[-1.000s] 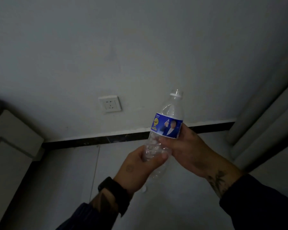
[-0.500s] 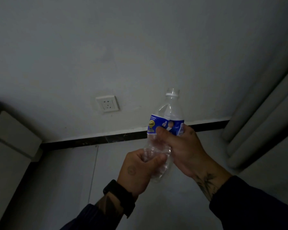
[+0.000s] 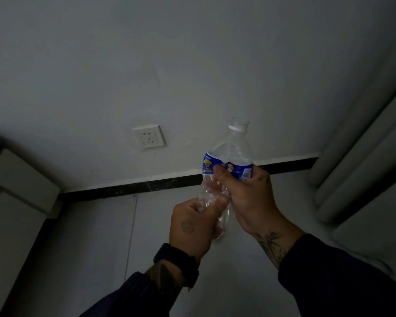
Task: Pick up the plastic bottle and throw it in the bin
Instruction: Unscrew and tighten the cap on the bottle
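Plastic bottle [image 3: 232,154] held upright in front of the wall, right hand [image 3: 249,200] clenched around its blue label, left hand [image 3: 192,223] squeezing the crumpled lower half, wall socket [image 3: 149,136] behind

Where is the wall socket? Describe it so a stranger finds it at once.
Start at the pale wall ahead and drop to the dark skirting strip along its foot. A little above that strip, left of the bottle held in both hands, sits the socket. It is a white square plate with dark pin holes, the only fitting on that wall.
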A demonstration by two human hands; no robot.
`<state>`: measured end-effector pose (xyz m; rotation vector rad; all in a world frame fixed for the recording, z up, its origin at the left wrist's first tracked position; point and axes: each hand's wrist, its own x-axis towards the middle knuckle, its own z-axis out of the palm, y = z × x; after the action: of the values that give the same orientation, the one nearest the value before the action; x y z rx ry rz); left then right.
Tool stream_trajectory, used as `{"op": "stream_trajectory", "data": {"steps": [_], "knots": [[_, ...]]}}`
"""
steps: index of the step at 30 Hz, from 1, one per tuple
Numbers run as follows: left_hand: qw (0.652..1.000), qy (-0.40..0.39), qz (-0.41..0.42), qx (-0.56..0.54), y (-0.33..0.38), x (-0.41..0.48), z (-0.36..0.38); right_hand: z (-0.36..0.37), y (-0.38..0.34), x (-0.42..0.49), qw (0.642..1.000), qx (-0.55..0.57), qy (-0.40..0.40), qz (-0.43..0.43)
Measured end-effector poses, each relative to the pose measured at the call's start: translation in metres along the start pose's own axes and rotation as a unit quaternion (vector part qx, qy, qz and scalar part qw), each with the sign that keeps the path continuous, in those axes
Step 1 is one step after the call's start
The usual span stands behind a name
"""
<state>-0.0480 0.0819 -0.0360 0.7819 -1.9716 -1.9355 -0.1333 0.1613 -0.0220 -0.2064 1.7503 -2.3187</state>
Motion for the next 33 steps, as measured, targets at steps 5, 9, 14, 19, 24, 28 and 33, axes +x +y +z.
{"op": "stream_trajectory", "data": {"steps": [5, 9, 14, 19, 24, 28, 33], "knots": [[0.994, -0.099, -0.030, 0.033, -0.021, 0.015, -0.013, -0.014, 0.006, 0.007, 0.999, -0.045, 0.000, -0.020], [0.989, -0.076, -0.078, 0.101, -0.051, 0.048, -0.031, -0.040, 0.016, 0.016, 0.998, -0.062, 0.000, -0.003], [0.893, -0.114, -0.104, 0.423, -0.101, 0.089, -0.055, -0.071, 0.039, 0.023, 0.996, -0.088, 0.016, 0.028], [0.821, -0.122, -0.166, 0.532, -0.162, 0.100, -0.055, -0.095, 0.054, 0.021, 0.992, -0.112, 0.008, 0.057], [0.803, -0.169, -0.206, 0.534, -0.227, 0.087, -0.038, -0.118, 0.061, 0.021, 0.991, -0.116, -0.012, 0.070], [0.807, -0.171, -0.201, 0.529, -0.260, 0.084, -0.028, -0.127, 0.067, 0.026, 0.991, -0.104, -0.006, 0.085], [0.797, -0.169, -0.172, 0.554, -0.276, 0.088, -0.021, -0.135, 0.070, 0.026, 0.991, -0.101, -0.008, 0.083]]}}
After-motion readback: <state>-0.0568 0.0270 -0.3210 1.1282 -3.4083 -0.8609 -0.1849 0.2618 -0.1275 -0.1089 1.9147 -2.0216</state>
